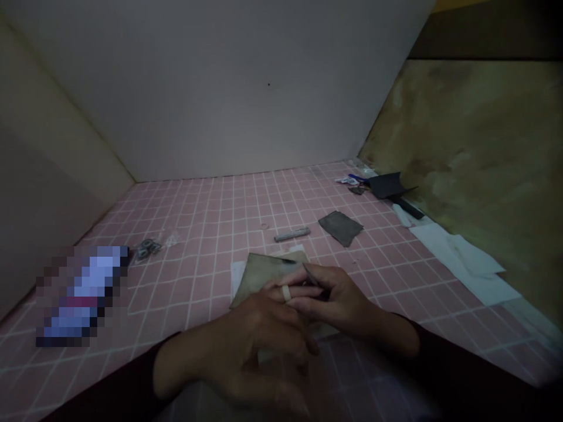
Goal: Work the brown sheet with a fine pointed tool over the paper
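Observation:
My left hand (264, 334) is over the front of the table, its lower fingers loosely bent and apart. A pale ring (286, 293) sits around a finger that appears to be the left hand's, reaching into the right hand. My right hand (341, 296) closes around that fingertip and pinches a small dark sheet (310, 274), apparently sandpaper, just right of the ring. Beneath both hands lies a grey-beige sheet (259, 272) with a dark smudge near its far edge. White paper (236, 274) shows under it. The hands hide the rest of these sheets.
Beyond the hands lie a grey rod (292, 235), a thin small ring (264, 226) and a dark grey sheet (341, 227). At left are a pixelated blue object (88, 296) and small metal parts (148, 248). White papers (466, 258) and black pieces (389, 185) line the right wall.

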`<state>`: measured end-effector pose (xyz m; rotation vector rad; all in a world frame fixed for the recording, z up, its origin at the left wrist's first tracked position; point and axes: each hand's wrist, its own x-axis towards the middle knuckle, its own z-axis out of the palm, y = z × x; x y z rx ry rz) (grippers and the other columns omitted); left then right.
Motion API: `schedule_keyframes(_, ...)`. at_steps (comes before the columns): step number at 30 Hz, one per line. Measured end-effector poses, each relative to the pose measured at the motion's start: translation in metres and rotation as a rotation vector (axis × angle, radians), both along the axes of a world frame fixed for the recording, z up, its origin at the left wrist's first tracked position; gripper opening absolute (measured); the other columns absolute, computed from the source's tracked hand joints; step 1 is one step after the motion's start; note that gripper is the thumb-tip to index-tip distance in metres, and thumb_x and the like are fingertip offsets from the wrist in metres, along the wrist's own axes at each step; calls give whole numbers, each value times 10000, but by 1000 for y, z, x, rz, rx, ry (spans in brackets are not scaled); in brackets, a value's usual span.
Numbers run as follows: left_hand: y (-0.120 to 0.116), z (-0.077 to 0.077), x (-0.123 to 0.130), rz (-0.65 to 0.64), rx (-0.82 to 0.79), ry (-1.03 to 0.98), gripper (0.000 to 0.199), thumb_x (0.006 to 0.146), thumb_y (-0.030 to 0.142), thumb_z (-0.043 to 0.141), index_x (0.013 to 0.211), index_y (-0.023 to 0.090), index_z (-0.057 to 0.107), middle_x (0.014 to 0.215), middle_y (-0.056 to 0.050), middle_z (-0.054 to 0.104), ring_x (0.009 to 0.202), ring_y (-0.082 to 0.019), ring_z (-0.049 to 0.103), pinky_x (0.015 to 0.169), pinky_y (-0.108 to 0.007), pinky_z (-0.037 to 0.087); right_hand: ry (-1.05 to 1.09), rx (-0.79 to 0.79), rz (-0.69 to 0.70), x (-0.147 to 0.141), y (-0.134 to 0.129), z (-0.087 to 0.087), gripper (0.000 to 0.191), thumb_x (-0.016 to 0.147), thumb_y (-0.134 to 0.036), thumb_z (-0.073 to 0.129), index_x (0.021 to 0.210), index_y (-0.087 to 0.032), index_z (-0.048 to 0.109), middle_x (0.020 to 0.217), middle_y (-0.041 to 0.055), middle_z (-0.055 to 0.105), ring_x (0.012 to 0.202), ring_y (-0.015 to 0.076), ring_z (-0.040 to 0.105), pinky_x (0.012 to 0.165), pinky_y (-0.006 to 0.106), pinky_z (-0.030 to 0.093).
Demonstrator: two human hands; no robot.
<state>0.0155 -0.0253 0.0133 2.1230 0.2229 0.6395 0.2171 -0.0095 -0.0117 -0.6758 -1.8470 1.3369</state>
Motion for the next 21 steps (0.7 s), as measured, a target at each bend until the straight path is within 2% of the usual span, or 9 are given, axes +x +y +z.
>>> schedule_keyframes(4,0,-4,0,-33,2,29,328,899,460,595,823,150,670,949,-107,760,857,-201,727,932,-347,514,-29,-37,0,0,0,1,206,862,-211,690,1057,-145,705,987,77,764,881,160,717,768,253,552)
schedule_keyframes(6,-1,-4,1,-43,31,71,311,892,460,599,850,160,672,982,-99,754,896,-214,718,938,-351,514,-21,-84,6,0,0,2,208,854,-218,705,1050,-149,712,979,73,766,887,162,720,772,252,552)
schedule_keyframes(8,-1,-2,2,-30,99,125,286,874,450,617,903,171,675,1029,-90,746,998,-242,695,1048,-400,450,27,-159,49,-1,1,3,196,853,-204,707,1044,-160,714,1019,72,760,950,173,714,838,277,545)
schedule_keyframes(10,-2,1,2,13,201,177,296,872,435,613,997,172,670,1094,-94,733,1139,-276,637,1165,-466,308,98,-219,111,-1,2,5,173,856,-176,697,1028,-170,712,1074,70,745,1010,179,698,904,306,524)
schedule_keyframes(12,-2,3,3,51,308,231,331,888,417,595,1092,163,651,1171,-108,711,1266,-298,552,1213,-506,185,148,-248,168,0,4,7,167,861,-153,682,1025,-172,700,1121,72,723,1051,184,678,951,337,502)
schedule_keyframes(13,-3,3,2,64,355,250,332,896,412,587,1104,162,649,1183,-111,706,1293,-302,526,1216,-513,166,154,-252,188,0,4,8,173,863,-149,676,1033,-172,692,1137,75,711,1068,188,667,967,353,492)
schedule_keyframes(15,-4,2,2,91,425,240,271,898,408,587,1003,174,675,1115,-101,726,1284,-306,528,1206,-513,192,131,-252,203,1,5,9,192,862,-158,673,1053,-174,676,1155,79,690,1098,197,644,984,376,479)
schedule_keyframes(18,-5,-2,2,136,475,209,224,879,387,612,793,187,664,976,-79,740,1221,-312,566,1201,-523,191,40,-250,152,2,4,7,219,820,-197,725,1030,-183,664,1076,57,677,1018,190,645,872,330,520)
schedule_keyframes(21,-7,-7,1,153,499,235,266,861,379,624,683,182,628,788,-54,715,976,-278,658,1199,-535,167,-35,-237,95,4,2,4,198,804,-233,748,966,-185,644,831,-15,615,725,109,595,647,227,497)
